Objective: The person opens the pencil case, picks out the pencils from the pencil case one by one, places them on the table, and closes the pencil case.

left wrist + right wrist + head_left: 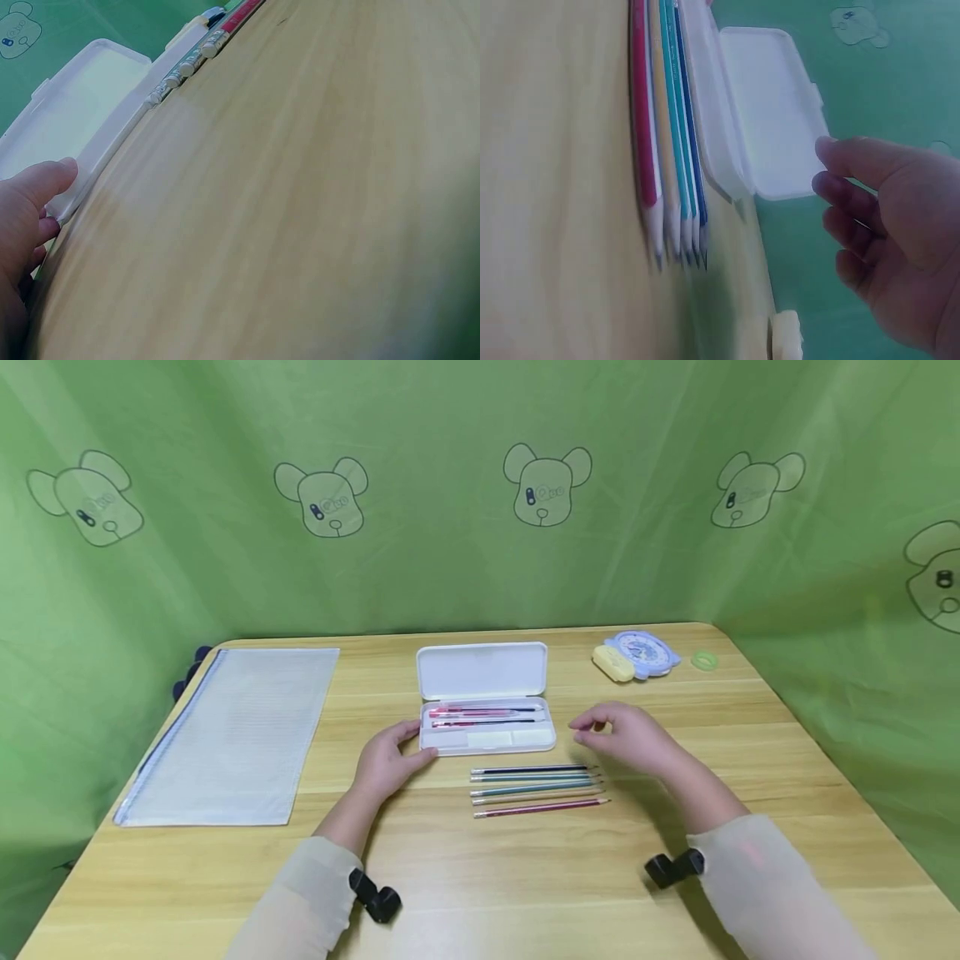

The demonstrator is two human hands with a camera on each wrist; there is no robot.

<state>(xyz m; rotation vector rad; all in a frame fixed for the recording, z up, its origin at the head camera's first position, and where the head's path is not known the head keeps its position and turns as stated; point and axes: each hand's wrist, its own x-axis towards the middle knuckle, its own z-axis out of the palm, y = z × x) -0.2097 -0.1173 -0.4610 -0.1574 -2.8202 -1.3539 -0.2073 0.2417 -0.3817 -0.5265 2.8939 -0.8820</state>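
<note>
The wood-grained table carries a pale zip pouch at left, an open white pencil case near the middle, five pencils just before it and, far right, a yellow block, a lilac disc and a green ring.

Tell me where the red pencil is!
In the head view, the red pencil lies right of centre on the table, in front of the white case, beside the tan pencil.

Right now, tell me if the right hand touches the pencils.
Apart: the right wrist view shows a clear gap between the right hand and the pencils.
</note>
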